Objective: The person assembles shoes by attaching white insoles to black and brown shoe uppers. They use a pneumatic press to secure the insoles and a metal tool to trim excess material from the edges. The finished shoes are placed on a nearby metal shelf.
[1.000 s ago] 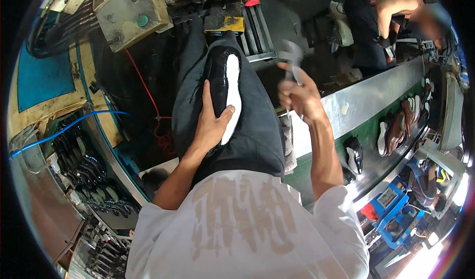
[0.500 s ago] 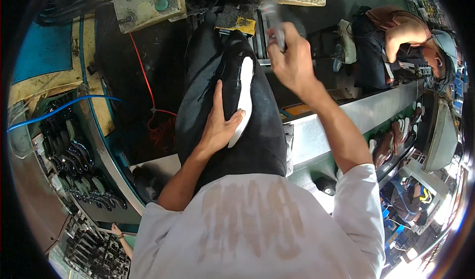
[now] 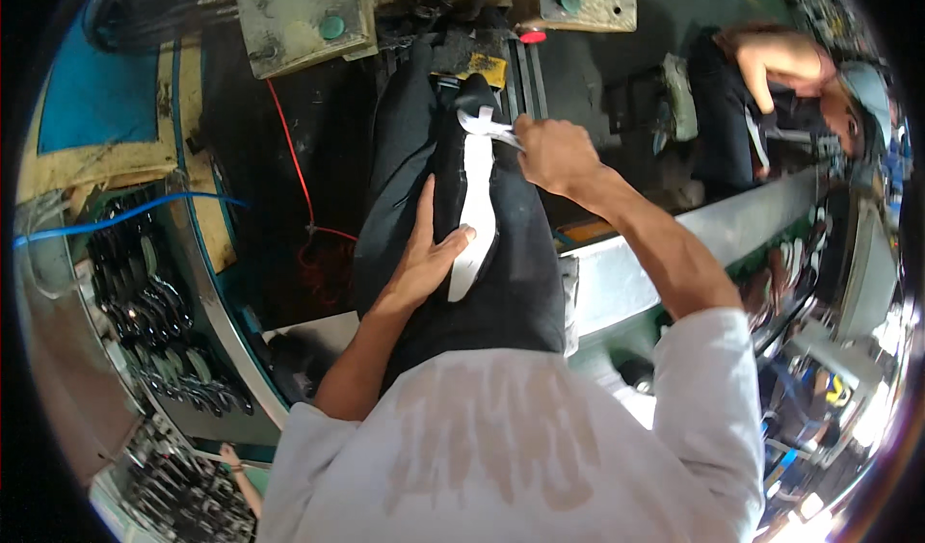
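A black shoe with a white sole point(image 3: 476, 196) lies bottom-up along my thighs, its toe pointing away from me. My left hand point(image 3: 424, 259) grips its near part, with the thumb pressed on the white sole and the fingers along the black side. In my right hand point(image 3: 559, 155) is a metal hammer point(image 3: 479, 123), closed in my fist by the handle. The hammer's head is at the toe end of the sole, on it or just above; which one I cannot tell. Some of the handle is hidden in the fist.
Machine boxes with green buttons point(image 3: 330, 27) stand ahead, with a red button point(image 3: 532, 36) between them. A metal-edged conveyor point(image 3: 626, 264) runs on the right, and a rack of black shoes point(image 3: 145, 283) is at left. A co-worker point(image 3: 771, 80) bends over at far right.
My right hand has swung the hammer down from above and beyond the shoe onto or near its toe end. The left hand keeps its hold on the shoe.
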A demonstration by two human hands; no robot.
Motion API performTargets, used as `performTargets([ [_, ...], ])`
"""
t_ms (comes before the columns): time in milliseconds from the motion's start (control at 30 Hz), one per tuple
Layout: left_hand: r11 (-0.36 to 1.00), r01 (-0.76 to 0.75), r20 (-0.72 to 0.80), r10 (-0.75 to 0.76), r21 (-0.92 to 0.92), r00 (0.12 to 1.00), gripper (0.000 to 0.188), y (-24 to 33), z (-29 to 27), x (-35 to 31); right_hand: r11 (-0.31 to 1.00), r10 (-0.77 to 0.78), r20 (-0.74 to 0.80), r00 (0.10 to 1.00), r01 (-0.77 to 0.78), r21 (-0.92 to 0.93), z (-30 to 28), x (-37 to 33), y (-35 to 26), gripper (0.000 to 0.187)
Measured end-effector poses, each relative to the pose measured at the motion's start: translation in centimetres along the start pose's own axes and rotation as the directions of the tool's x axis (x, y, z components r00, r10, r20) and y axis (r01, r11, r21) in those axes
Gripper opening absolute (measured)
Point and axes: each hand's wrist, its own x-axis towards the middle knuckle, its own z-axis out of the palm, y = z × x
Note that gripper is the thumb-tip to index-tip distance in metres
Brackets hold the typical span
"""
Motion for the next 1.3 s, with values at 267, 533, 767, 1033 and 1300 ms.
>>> performTargets([
  [267,0.940,0.094,0.041,-0.086,-0.328,0.996,0.093,-0.9,-0.7,-0.4,0.991,0.116,0.206,0.972,-0.127,0.038,3.1,-0.9,-2.1,0.026],
  [533,0.839,0.100,0.096,-0.057,-0.535,0.994,0.091,-1.7,-0.7,0.0,0.988,0.155,-0.051,0.987,-0.154,0.031,5.7,-5.3,-2.3,0.028],
  [767,0.790,0.103,0.082,-0.067,-0.604,0.994,0.095,-1.9,-0.9,-0.8,0.553,0.600,-0.265,0.755,-0.152,0.820,1.7,-9.5,-7.5,0.018],
  [1033,0.890,-0.116,0.000,0.130,-0.441,0.992,0.110,-4.0,-1.1,-1.8,0.729,0.285,-0.146,0.947,-0.115,0.675,7.9,-14.7,-7.4,0.032],
  [1300,0.854,-0.475,-0.564,0.289,-0.214,0.774,0.112,-5.4,-9.0,-12.2,0.897,0.166,-0.149,0.975,-0.086,0.434,9.0,-12.2,-8.0,0.018],
])
